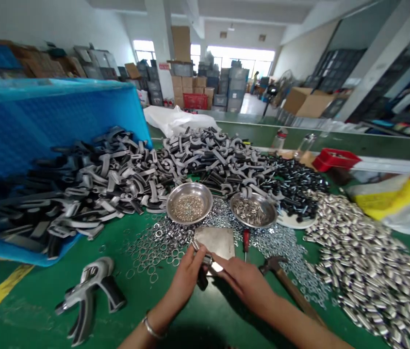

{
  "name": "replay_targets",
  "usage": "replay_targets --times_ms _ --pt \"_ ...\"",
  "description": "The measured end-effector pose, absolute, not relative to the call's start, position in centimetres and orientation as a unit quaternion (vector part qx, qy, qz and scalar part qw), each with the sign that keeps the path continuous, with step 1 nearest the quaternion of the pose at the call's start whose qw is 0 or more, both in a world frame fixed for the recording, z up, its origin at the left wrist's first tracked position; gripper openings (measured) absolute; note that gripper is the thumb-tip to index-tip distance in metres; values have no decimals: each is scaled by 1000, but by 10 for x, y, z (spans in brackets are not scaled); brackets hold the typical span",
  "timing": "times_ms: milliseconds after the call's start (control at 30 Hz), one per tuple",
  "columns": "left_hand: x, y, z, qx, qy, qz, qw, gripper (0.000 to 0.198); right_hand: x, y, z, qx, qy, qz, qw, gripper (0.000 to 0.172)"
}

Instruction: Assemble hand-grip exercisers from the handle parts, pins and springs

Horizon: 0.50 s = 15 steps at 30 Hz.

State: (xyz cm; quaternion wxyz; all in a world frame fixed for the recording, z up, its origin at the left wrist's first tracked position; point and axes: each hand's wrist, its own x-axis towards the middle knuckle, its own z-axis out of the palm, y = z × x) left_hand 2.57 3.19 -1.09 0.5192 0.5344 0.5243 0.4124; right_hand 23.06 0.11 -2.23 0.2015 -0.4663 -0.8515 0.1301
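Note:
My left hand (187,271) is closed around a small metal part with a coil spring (196,244). The spring points up past the thumb, and a black piece shows under the fingers. My right hand (243,278) is closed on the other side of the same part, its fingertips meeting the left hand; the fingers partly hide the grip. Just beyond both hands lies a flat metal plate (219,238). A red-handled screwdriver (246,242) and a hammer (288,283) with a wooden handle lie to the right. At the left rests a grey and black two-handled tool (93,291) with a spring.
Two steel bowls (205,213) (270,220) of small parts stand amid scattered rings (154,254) and nuts (294,257). Grey handles (205,155) heap at the back and fill a blue crate (44,257). Black-headed bolts (295,179) and silvery metal pieces (365,257) are piled at right.

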Motion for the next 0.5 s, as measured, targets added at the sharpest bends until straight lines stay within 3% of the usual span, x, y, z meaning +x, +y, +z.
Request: replay_targets --times_ms 100,200,300,400,500 --pt "27 46 -10 504 516 425 548 43 308 18 -14 -643 -752 101 104 34" --pt "35 57 -2 477 515 457 546 42 395 51 -2 -752 -654 41 70 35" --pt "56 58 2 478 508 446 561 47 450 85 10 -778 -627 33 29 24" --pt "79 50 -1 507 485 397 592 53 470 109 21 -776 -628 63 4 31" --pt "89 43 -11 519 476 401 586 53 469 116 36 -775 -626 83 35 32"
